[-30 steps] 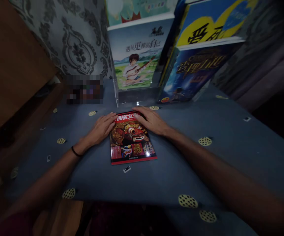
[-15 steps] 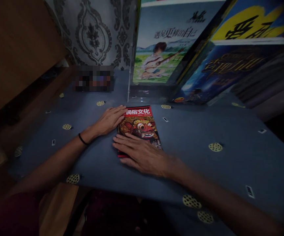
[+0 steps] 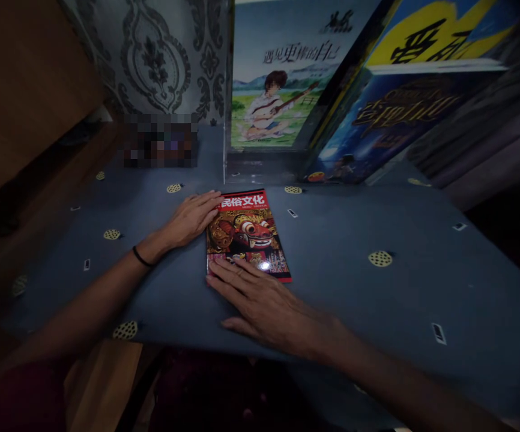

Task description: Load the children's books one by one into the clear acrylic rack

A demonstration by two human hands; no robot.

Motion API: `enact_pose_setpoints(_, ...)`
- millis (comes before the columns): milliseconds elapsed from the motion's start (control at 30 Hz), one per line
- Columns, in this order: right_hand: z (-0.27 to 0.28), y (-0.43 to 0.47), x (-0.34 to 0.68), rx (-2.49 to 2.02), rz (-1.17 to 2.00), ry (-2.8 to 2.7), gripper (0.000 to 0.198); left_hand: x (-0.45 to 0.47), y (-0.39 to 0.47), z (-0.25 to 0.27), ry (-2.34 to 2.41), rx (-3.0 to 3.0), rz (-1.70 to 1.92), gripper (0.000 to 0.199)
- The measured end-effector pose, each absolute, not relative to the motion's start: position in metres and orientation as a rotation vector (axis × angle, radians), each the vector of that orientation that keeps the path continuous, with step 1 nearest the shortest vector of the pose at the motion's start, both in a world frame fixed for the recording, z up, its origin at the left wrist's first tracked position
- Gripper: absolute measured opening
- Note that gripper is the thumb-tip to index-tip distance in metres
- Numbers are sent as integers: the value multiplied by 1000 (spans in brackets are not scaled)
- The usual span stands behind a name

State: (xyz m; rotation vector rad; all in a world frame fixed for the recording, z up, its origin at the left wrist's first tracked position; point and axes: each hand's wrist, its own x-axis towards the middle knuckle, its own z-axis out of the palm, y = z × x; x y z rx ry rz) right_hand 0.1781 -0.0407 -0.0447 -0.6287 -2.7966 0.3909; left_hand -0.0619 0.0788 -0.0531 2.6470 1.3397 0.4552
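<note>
**Thin book (image 3: 246, 231) flat on the worktop (image 3: 332, 240): handling and count**

Book lies face up in front of the clear stand (image 3: 255, 170), apart from it; left hand (image 3: 192, 219) open, palm down, fingertips on the book's upper left edge; right hand (image 3: 264, 303) open, palm down, fingers over the lower left part of the cover; neither closed on anything.

Handling (judged): light, bendable, likely soft-covered; glare on the cover suggests gloss, so fingertips may slide; not fragile, though corners could crease; best hold is the free right edge, thumb on top and fingers beneath, or both side edges at once.

Count: books lying flat, 1; covers showing upright, 3, namely guitar-player cover (image 3: 278, 90), dark blue cover (image 3: 395, 114), yellow-and-blue cover (image 3: 435, 36); further volumes behind, cannot tell; black wristband (image 3: 142, 257), 1, on the left wrist; pixelated patch (image 3: 161, 144) at the back left, contents not countable.
</note>
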Motion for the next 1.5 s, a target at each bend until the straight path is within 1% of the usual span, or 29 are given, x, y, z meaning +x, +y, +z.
enact_pose_setpoints(167, -53, -42, 208, -743, 423, -2710, 72, -62, 79, -54, 1348, 2643, 469, 45)
enact_pose_setpoints(300, -58, -41, 229, -865, 425, -2617, 74, -61, 79, -55, 1364, 2649, 459, 45)
enact_pose_setpoints(500, -60, -40, 237, -970, 433, -2538, 69, -60, 78, -52, 1367, 2662, 428, 46)
enact_pose_setpoints(700, -57, -30, 238, -1076, 516, -2453, 57, -60, 77, -51, 1377, 2662, 414, 47)
enact_pose_setpoints(933, -58, 20, 230, -1140, 661, -2384, 57, -60, 77, -55, 1401, 2638, 433, 47)
enact_pose_setpoints(1033, -63, 57, 217, -1209, 643, -2365, 60, -60, 77, -59, 1432, 2636, 473, 47)
enact_pose_setpoints(1167, -68, 93, 201, -1272, 530, -2285, 54, -58, 75, -63, 1570, 2582, 532, 45)
enact_pose_setpoints(1300, -69, 100, 200, -1246, 499, -2248, 49, -53, 69, -62, 1718, 2458, 551, 47)
enact_pose_setpoints(1500, -70, 97, 204, -1225, 455, -2278, 47, -50, 67, -60, 1732, 2504, 535, 45)
